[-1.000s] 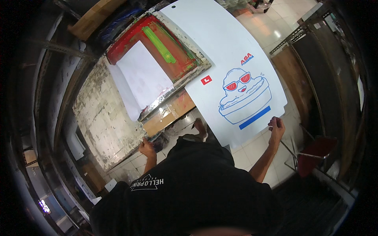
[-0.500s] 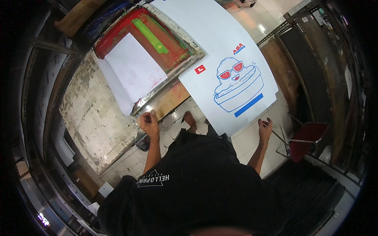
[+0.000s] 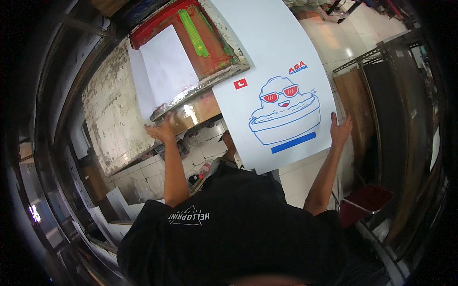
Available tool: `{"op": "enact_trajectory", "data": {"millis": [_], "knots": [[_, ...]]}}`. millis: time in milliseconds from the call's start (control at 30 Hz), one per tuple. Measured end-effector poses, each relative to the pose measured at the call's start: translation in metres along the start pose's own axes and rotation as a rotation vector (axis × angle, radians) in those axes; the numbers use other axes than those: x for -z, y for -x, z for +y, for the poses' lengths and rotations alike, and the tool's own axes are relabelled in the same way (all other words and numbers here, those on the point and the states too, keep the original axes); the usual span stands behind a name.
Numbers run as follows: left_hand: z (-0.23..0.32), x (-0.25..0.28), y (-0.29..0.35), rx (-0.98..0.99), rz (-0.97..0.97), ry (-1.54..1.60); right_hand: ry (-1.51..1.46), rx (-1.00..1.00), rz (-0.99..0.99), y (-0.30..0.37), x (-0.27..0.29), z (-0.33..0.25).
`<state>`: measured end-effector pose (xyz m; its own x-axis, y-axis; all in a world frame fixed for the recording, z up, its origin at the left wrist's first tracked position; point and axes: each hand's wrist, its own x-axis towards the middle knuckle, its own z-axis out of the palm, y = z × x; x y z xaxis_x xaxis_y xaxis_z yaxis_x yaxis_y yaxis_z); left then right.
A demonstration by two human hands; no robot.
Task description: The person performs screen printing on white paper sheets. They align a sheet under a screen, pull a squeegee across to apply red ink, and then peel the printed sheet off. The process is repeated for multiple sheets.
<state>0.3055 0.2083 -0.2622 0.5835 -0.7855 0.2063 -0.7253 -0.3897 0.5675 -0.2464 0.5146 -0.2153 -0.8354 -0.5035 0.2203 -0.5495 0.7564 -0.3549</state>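
My left hand [image 3: 163,131] is open at the near corner of a screen-printing frame [image 3: 210,84], its fingers apart by the table's edge. Whether it touches the frame or table, I cannot tell. On the frame's red mesh [image 3: 152,27] lie a white paper sheet [image 3: 168,66] and a bright green strip [image 3: 192,34]. My right hand [image 3: 340,129] is open, with thumb and fingers apart, close beside the right edge of a large white sheet [image 3: 257,43]. That sheet bears a blue-line drawing of a figure with red sunglasses in a bowl, above a blue bar.
A worn, paint-flecked tabletop [image 3: 106,105] stretches to the left. Dark boards [image 3: 381,105] stand in a metal rack on the right, with a red-seated chair [image 3: 365,202] in front. Clear plastic [image 3: 193,138] lies under the table, above the tiled floor [image 3: 298,168].
Both my hands have moved up and their fingers have spread. The right hand is now nearer the printed sheet's edge. The whole view has shifted slightly.
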Motion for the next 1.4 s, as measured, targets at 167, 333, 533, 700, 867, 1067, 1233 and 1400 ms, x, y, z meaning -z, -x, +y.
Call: {"op": "enact_trajectory", "data": {"millis": [167, 333, 533, 700, 867, 1067, 1233, 1400], "knots": [[0.002, 0.009, -0.023, 0.181, -0.153, -0.031, -0.224, -0.003, -0.311, -0.083, -0.040, 0.018], [-0.039, -0.007, -0.031, -0.095, -0.157, 0.309, -0.618, -0.135, -0.667, -0.108, -0.056, 0.001], [-0.018, -0.018, -0.008, -0.091, -0.102, 0.763, -0.764, -0.171, -0.688, -0.108, -0.064, 0.006], [0.026, 0.010, -0.015, -0.114, 0.000, 0.880, -0.745, -0.214, -0.698, -0.111, -0.062, 0.006], [0.074, 0.062, -0.058, -0.209, 0.106, 0.746, -0.752, -0.235, -0.642, -0.109, -0.065, 0.002], [0.125, 0.099, -0.103, -0.153, 0.166, 0.692, -0.755, -0.222, -0.650, -0.110, -0.064, 0.000], [0.141, 0.110, -0.117, -0.258, 0.137, 0.765, -0.755, -0.274, -0.651, -0.111, -0.068, 0.008], [0.117, 0.107, -0.160, -0.226, 0.128, 0.757, -0.789, -0.295, -0.648, -0.112, -0.079, 0.014]]}}
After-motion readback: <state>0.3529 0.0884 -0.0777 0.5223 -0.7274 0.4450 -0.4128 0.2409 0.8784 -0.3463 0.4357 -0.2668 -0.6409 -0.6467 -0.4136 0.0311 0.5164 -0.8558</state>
